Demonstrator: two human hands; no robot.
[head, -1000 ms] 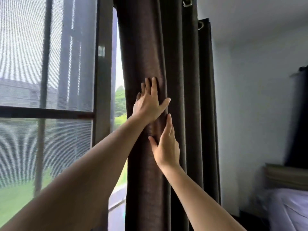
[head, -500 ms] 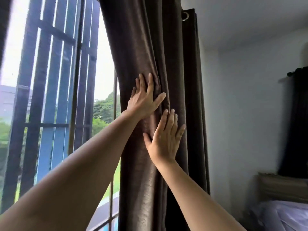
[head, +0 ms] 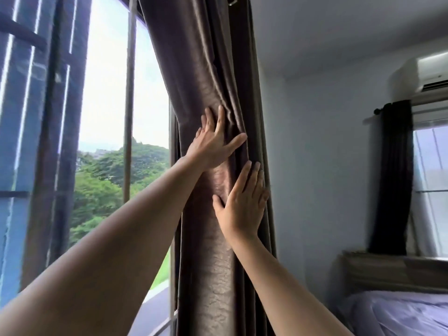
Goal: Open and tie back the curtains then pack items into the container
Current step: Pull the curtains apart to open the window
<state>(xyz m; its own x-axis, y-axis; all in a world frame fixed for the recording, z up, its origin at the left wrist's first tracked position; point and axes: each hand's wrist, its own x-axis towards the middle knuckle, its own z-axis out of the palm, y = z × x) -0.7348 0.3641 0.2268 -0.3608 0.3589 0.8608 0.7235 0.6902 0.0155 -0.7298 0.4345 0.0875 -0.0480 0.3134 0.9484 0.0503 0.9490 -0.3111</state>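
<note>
The curtain (head: 213, 263) is a dark brown, faintly glossy fabric, bunched into a tall column of deep vertical folds. It hangs just beside the right edge of the window (head: 106, 117), against the white wall (head: 315, 166). Its front fold catches the light and shows a crinkled, pebbly texture, while the folds toward the wall lie in shadow and look nearly black. Near the top the cloth slants leftward, and a metal eyelet (head: 232, 0) shows at the upper edge.

Both hands lie flat on the gathered curtain, gripping nothing. The left hand (head: 213, 144) sits higher on the column, palm to the cloth, fingers straight and close together, thumb splayed out toward the wall side, where the fabric puckers under it. The right hand (head: 242, 204) rests lower and closer to the wall side, fingers extended and slightly fanned, thumb angled off to the window side.

Left of the curtain, the window shows green trees and a pale sky behind dark frame bars. Well to the right of the curtain, a second dark curtain (head: 390, 178) hangs by another window, beneath an air conditioner (head: 421, 76). Below it are a headboard (head: 388, 270) and a bed (head: 397, 314) with pale lilac sheets.
</note>
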